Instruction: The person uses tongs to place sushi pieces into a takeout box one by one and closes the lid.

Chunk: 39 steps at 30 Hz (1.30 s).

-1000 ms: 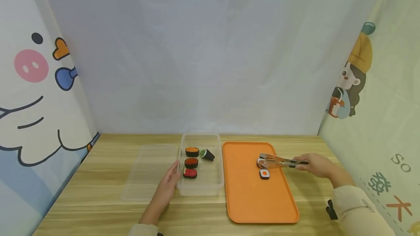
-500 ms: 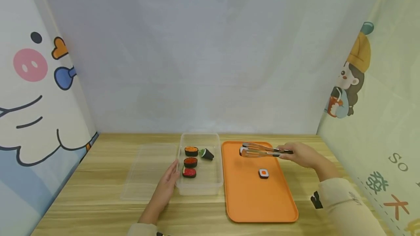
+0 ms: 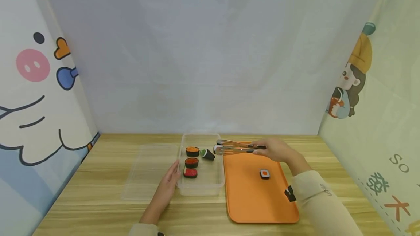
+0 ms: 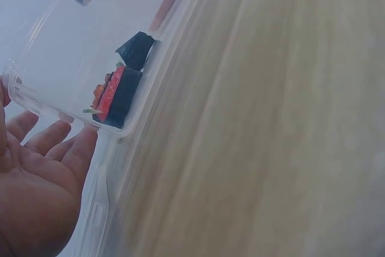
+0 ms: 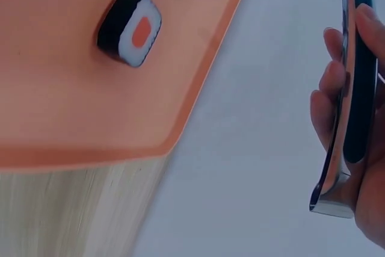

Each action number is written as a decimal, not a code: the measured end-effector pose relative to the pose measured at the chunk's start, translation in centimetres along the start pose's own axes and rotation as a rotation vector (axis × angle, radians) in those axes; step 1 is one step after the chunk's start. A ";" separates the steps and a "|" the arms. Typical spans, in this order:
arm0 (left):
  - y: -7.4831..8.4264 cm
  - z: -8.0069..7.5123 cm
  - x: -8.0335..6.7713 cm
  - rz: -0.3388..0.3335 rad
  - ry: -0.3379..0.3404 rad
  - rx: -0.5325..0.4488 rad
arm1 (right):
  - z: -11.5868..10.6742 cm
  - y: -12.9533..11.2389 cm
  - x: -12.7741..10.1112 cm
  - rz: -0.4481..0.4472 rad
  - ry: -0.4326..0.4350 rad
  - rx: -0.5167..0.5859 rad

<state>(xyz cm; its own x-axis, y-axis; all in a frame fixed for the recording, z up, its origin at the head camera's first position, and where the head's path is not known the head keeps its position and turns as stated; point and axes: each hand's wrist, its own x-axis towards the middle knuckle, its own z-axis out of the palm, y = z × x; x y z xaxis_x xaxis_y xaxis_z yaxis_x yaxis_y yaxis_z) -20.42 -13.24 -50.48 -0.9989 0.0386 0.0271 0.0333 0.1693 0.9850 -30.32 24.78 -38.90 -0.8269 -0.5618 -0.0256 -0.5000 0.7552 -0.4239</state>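
My right hand point(image 3: 275, 150) grips metal tongs point(image 3: 236, 149) by their black handles. Between the tongs' tips is a white-and-black sushi roll point(image 3: 215, 149), partly hidden, over the clear plastic box's point(image 3: 206, 185) right wall. Inside that box lie several sushi pieces: an orange-topped one point(image 3: 192, 151), a red-topped one point(image 3: 191, 162), a redder one point(image 3: 190, 172) and a dark cone-shaped hand roll point(image 3: 208, 154). My left hand point(image 3: 167, 185) touches the box's left side; in the left wrist view its fingertips point(image 4: 87, 136) rest at the wall.
On the orange tray point(image 3: 259, 203), right of the box, sits another sushi roll point(image 3: 264, 174) with an orange centre. A clear flat lid point(image 3: 144, 177) lies on the wooden table point(image 3: 95, 192) to the left. A pale curtain point(image 3: 203, 54) stands behind.
The tongs picked up the upper sushi roll from the tray. My right hand has carried it left to the box's right wall. The left hand has stayed at the box.
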 end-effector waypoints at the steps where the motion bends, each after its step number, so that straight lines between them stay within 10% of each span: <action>1: 0.0 0.0 0.0 -0.001 0.000 0.000 | 0.2 -0.3 0.2 0.002 -0.005 -0.006; 23: -0.2 0.0 0.1 0.003 -0.009 -0.008 | 0.2 -3.9 2.9 -0.027 -0.113 -0.144; 39: 0.0 -0.1 0.2 -0.007 -0.008 -0.014 | -2.2 -3.2 1.0 0.024 -0.074 -0.016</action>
<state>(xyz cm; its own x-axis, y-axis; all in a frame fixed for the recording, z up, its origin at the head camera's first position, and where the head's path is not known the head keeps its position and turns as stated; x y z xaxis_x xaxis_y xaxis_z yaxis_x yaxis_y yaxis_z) -20.61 -13.30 -50.50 -0.9988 0.0456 0.0193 0.0262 0.1558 0.9874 -30.14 22.55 -35.56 -0.8176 -0.5666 -0.1022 -0.4852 0.7737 -0.4075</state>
